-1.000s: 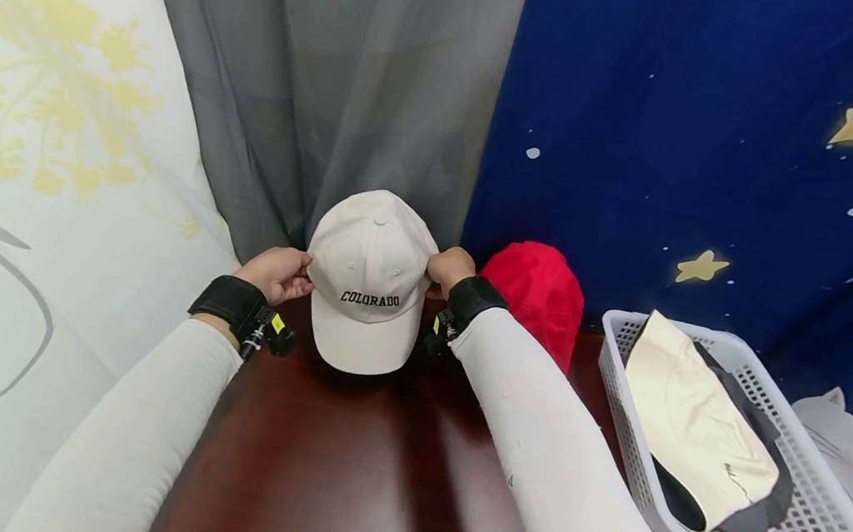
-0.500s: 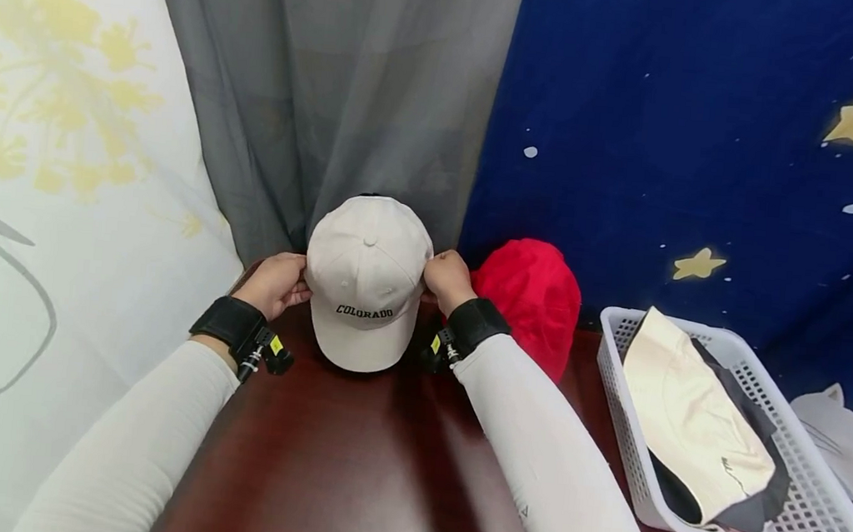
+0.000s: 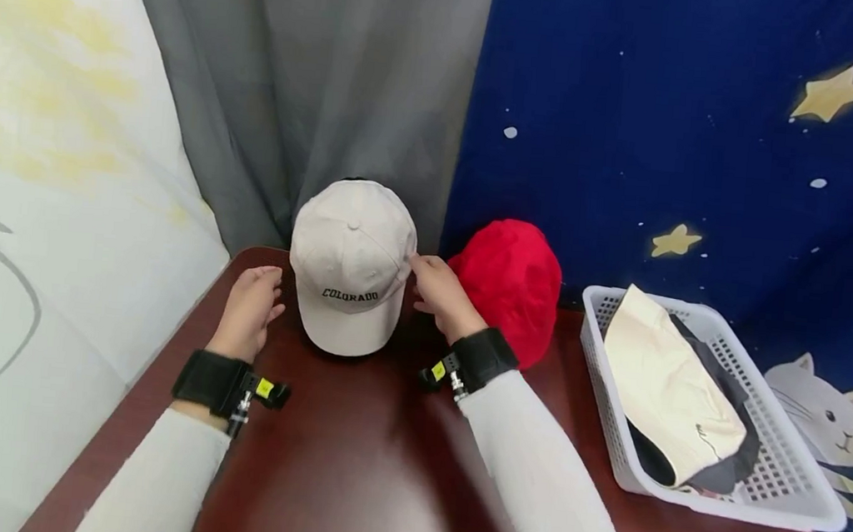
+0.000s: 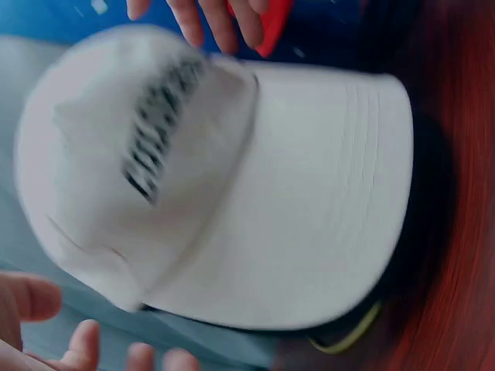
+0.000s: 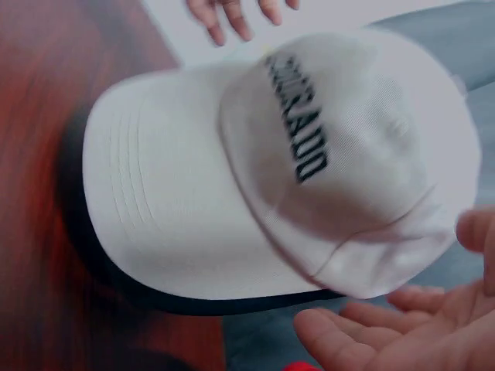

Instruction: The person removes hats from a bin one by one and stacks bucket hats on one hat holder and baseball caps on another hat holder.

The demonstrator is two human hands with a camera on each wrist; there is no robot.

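Note:
A cream cap lettered COLORADO (image 3: 351, 264) (image 4: 232, 185) (image 5: 294, 162) sits at the back of the dark red table (image 3: 351, 460), brim toward me, on top of something dark. My left hand (image 3: 248, 312) is open just left of the cap, a small gap away. My right hand (image 3: 436, 288) is open at the cap's right side, with fingertips (image 3: 416, 261) at or just off the crown. The right wrist view shows the palm (image 5: 402, 332) spread beside the cap, holding nothing. A red cap (image 3: 509, 285) stands just right of that hand.
A white plastic basket (image 3: 791, 503) at the right holds a cream cap (image 3: 669, 385) over dark ones. Grey (image 3: 297, 89) and blue starry curtains (image 3: 670, 135) hang close behind the table. A white floral cloth (image 3: 49, 186) borders the left edge.
Both hands have let go of the COLORADO cap and drawn back toward me, the left farther. The cap now stands alone. The head view has shifted slightly right.

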